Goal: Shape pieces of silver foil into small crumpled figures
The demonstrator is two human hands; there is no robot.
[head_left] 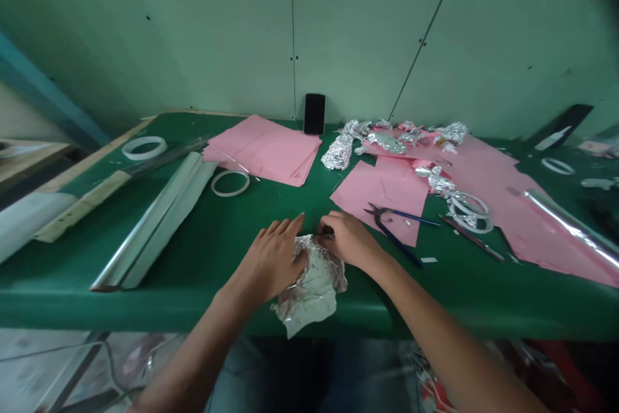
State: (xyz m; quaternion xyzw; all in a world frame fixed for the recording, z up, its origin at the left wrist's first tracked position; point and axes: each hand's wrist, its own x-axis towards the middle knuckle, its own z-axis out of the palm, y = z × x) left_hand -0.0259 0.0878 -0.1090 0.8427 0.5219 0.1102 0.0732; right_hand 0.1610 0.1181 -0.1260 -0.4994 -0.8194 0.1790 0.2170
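A crumpled sheet of aluminium foil [312, 287] lies at the front edge of the green table [193, 252], its lower corner hanging over the edge. My left hand [273, 258] presses down on the foil's left side. My right hand [351, 240] pinches its upper edge between fingers and thumb. Part of the foil is hidden under both hands. Nearest my right hand, blue-handled pliers [387, 223] rest on a pink paper sheet [382, 197].
Further back are a stack of pink paper [264, 149], a black phone [314, 114] against the wall, and crumpled foil pieces [340, 152]. White tape rings [230, 183] and a long foil roll [152, 223] lie to the left; another foil roll [570, 226] lies right.
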